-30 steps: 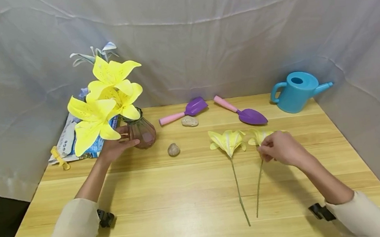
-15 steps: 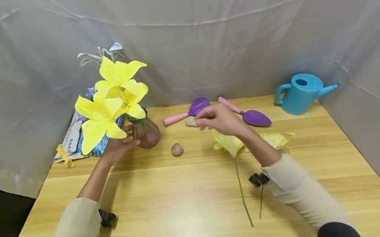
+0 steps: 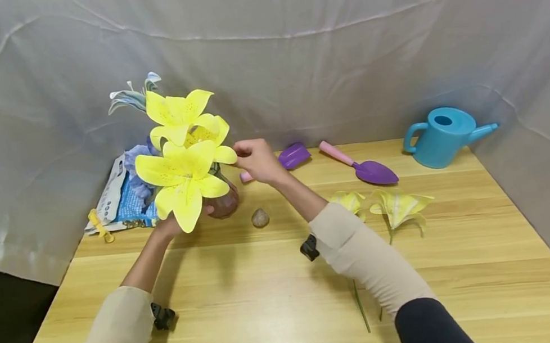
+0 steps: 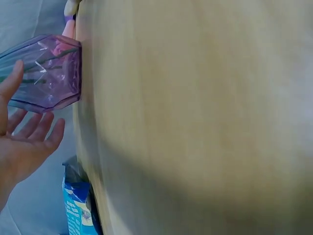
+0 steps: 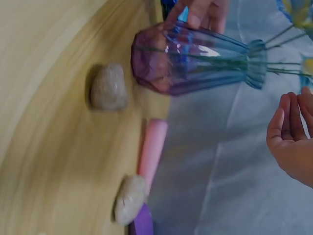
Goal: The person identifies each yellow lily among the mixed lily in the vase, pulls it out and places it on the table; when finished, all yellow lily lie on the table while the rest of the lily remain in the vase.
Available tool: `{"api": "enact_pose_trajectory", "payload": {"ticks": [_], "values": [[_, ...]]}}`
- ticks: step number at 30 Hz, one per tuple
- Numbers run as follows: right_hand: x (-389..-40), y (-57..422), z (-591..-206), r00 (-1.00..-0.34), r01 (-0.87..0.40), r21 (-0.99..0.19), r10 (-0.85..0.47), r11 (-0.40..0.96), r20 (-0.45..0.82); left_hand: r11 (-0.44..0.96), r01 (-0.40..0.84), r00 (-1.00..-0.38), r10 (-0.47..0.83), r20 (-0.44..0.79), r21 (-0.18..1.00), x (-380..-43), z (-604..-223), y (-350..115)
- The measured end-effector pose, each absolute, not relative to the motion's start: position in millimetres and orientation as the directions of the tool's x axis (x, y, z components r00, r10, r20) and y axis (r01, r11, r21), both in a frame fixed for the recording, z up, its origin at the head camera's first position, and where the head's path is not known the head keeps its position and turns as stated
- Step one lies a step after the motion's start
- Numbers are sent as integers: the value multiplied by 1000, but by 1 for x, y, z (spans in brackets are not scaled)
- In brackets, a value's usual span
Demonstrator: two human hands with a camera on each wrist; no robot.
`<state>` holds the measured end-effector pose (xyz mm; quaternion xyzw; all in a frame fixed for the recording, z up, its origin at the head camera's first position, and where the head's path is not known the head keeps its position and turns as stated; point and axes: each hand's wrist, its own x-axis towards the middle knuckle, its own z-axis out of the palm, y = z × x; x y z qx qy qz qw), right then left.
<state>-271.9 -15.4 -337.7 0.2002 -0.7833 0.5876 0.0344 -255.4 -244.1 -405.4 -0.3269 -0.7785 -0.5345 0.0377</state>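
Observation:
A glass vase, purple at its base and bluish towards the neck, stands at the left of the table with green stems inside. Large yellow lilies and a blue flower spread above it. My left hand holds the vase low on its side, thumb across the glass and fingers loosely round the other side. At the lilies' right edge is my right hand; its fingertips meet a petal, fingers relaxed and close together. Two more yellow lilies lie on the table, partly behind my right sleeve.
A stone lies right of the vase; another stone is beside a purple scoop. Behind are a purple trowel and a blue watering can. A blue-and-white bag and yellow clip stand left.
My right hand has left the lily lying on the table and crossed left to the vase's flowers. The bouquet has turned, its front lily shifting right. My left hand stays at the vase.

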Motion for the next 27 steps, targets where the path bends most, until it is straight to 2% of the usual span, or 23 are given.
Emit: {"api": "enact_pose_trajectory", "payload": {"ticks": [5, 12, 16, 20, 24, 27], "values": [[-274, -41, -348, -927, -336, -911, -257, 238, 275, 200, 580, -752, 505, 425, 790, -253, -400, -246], [-267, -55, -352, -845, -527, -794, -283, 302, 454, 140, 546, -760, 497, 418, 826, -262, -412, -247], [-263, -53, -354, -850, -525, -779, -255, 342, 461, 128, 482, -784, 505, 361, 867, -249, -394, -238], [-258, -52, -356, -857, -515, -796, -218, 318, 467, 154, 493, -782, 511, 358, 857, -239, -379, -229], [-254, -55, -360, -809, -579, -783, -281, 228, 516, 172, 462, -821, 454, 346, 870, -208, -343, -210], [-253, -58, -362, -775, -623, -746, -310, 235, 550, 179, 425, -846, 428, 319, 887, -201, -334, -206]]}}
